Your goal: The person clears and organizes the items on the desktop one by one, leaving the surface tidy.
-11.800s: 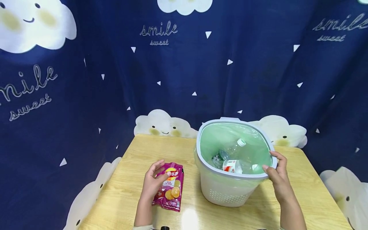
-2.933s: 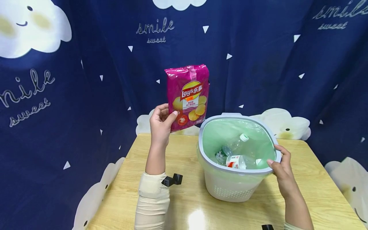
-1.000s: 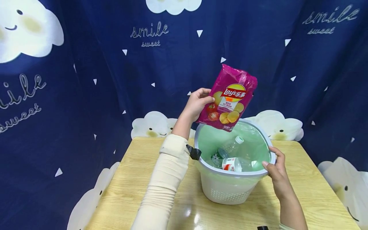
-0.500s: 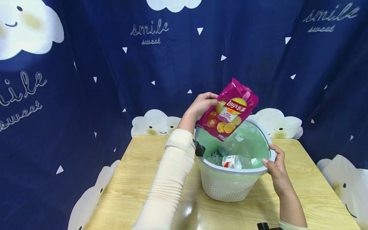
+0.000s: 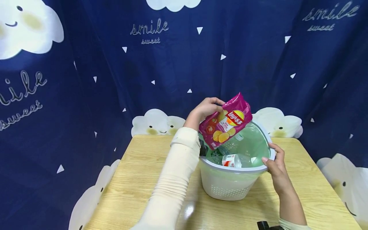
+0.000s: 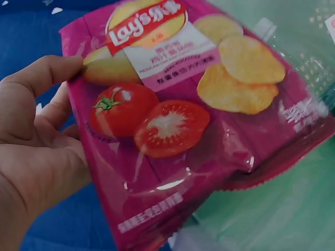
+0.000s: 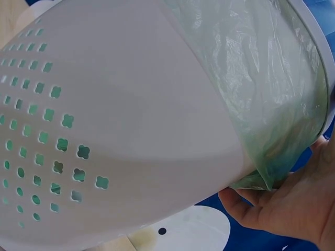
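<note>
A magenta bag of potato chips (image 5: 227,123), printed with tomatoes and chips, tilts over the mouth of a white trash bin (image 5: 227,183). My left hand (image 5: 207,108) pinches the bag by its left edge; in the left wrist view the thumb and fingers grip that side of the chip bag (image 6: 172,104). The bag's lower corner dips inside the bin's opening. My right hand (image 5: 276,164) grips the right side of the bin's grey rim. In the right wrist view its fingers (image 7: 241,209) curl under the green liner's edge (image 7: 272,104).
Plastic bottles lie in the bin, one with a white and red label (image 5: 230,160). The green liner (image 5: 253,140) covers the bin's inside. The bin stands on a wooden table (image 5: 138,179). A dark blue curtain (image 5: 172,70) with clouds hangs behind.
First lying on the table, the chip bag was picked up by my left hand, lifted, carried right, and lowered into the bin's mouth while tilting more. The right hand stays on the rim.
</note>
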Demonstrator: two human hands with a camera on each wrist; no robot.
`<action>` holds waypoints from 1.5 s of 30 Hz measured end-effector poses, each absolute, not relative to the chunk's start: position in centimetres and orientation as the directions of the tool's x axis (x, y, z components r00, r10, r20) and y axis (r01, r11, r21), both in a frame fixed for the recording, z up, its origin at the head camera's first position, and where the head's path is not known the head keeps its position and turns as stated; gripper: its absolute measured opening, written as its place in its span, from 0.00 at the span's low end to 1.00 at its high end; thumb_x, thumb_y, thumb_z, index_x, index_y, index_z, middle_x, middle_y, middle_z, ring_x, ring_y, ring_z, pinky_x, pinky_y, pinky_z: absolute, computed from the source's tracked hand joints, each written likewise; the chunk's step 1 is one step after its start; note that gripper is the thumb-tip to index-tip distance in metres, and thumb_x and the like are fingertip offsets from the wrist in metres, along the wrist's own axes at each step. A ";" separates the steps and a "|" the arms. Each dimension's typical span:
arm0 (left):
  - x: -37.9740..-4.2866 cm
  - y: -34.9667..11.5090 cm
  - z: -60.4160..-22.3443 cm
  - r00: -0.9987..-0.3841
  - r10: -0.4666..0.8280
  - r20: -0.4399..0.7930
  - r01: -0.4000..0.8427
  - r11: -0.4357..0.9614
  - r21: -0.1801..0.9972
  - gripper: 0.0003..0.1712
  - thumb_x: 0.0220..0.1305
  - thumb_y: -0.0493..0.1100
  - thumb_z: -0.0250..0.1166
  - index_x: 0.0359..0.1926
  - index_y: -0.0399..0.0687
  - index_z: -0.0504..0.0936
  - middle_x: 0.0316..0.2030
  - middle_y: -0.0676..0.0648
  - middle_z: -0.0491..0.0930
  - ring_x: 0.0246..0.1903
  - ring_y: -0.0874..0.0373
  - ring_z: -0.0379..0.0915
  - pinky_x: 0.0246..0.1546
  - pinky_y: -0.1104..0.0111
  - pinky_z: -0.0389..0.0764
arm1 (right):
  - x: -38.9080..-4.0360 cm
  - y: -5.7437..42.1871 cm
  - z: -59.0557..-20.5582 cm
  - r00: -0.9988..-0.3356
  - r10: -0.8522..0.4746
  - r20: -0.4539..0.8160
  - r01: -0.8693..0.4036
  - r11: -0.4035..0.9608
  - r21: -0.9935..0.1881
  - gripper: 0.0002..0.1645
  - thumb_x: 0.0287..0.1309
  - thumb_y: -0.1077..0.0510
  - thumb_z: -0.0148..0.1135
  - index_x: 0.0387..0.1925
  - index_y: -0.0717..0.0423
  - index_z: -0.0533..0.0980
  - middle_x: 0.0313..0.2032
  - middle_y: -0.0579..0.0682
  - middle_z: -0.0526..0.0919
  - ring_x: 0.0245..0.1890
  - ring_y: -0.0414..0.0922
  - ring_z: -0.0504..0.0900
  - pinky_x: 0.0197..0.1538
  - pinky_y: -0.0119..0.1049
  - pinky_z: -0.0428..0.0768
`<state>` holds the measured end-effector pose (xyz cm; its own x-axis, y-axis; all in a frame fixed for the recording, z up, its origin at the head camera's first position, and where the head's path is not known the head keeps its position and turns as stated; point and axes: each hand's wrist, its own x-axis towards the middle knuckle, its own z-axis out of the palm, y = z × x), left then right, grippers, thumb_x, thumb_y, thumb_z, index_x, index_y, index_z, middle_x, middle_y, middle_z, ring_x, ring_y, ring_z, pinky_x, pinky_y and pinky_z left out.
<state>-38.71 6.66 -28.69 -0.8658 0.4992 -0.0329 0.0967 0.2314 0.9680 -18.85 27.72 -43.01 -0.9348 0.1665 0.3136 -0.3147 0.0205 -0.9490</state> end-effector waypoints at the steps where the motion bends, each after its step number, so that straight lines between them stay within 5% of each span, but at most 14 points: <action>1: -38.7 6.8 -28.8 -0.871 0.491 -0.032 0.096 0.233 0.968 0.11 0.56 0.32 0.62 0.42 0.40 0.80 0.37 0.44 0.77 0.35 0.51 0.75 0.35 0.65 0.77 | -18.9 27.7 -43.1 -0.935 0.168 0.313 -0.314 0.021 -0.949 0.29 0.63 0.61 0.42 0.63 0.42 0.50 0.60 0.54 0.50 0.47 0.41 0.68 0.41 0.29 0.68; 10: -38.6 7.5 -28.9 -0.859 0.511 -0.027 0.088 0.200 0.976 0.20 0.57 0.31 0.60 0.51 0.49 0.77 0.38 0.43 0.77 0.35 0.50 0.75 0.34 0.64 0.78 | -18.8 27.7 -43.1 -0.933 0.168 0.319 -0.318 0.034 -0.948 0.30 0.63 0.61 0.42 0.64 0.42 0.50 0.59 0.51 0.52 0.47 0.41 0.68 0.42 0.29 0.68; 21: -38.3 8.8 -29.0 -0.870 0.492 0.026 0.092 0.111 0.989 0.07 0.57 0.33 0.62 0.38 0.43 0.78 0.36 0.44 0.78 0.35 0.52 0.74 0.33 0.63 0.77 | -18.8 27.8 -42.9 -0.935 0.167 0.313 -0.313 0.027 -0.949 0.30 0.63 0.62 0.42 0.63 0.41 0.50 0.60 0.52 0.50 0.48 0.41 0.67 0.41 0.29 0.68; 35: -38.2 7.8 -30.6 -0.787 0.560 -0.259 0.038 0.462 0.886 0.09 0.56 0.31 0.62 0.37 0.48 0.78 0.35 0.45 0.79 0.35 0.50 0.76 0.37 0.50 0.75 | -18.9 27.9 -43.2 -0.934 0.165 0.317 -0.318 0.021 -0.948 0.30 0.63 0.62 0.42 0.63 0.41 0.50 0.60 0.53 0.50 0.49 0.42 0.67 0.42 0.29 0.68; 45: -37.3 8.7 -30.7 -0.750 0.559 -0.354 0.042 0.574 0.818 0.08 0.54 0.28 0.62 0.29 0.45 0.79 0.32 0.44 0.80 0.36 0.47 0.77 0.37 0.49 0.75 | -18.8 27.8 -43.0 -0.932 0.173 0.319 -0.319 0.031 -0.947 0.30 0.62 0.62 0.42 0.63 0.42 0.50 0.59 0.53 0.53 0.47 0.41 0.69 0.42 0.29 0.68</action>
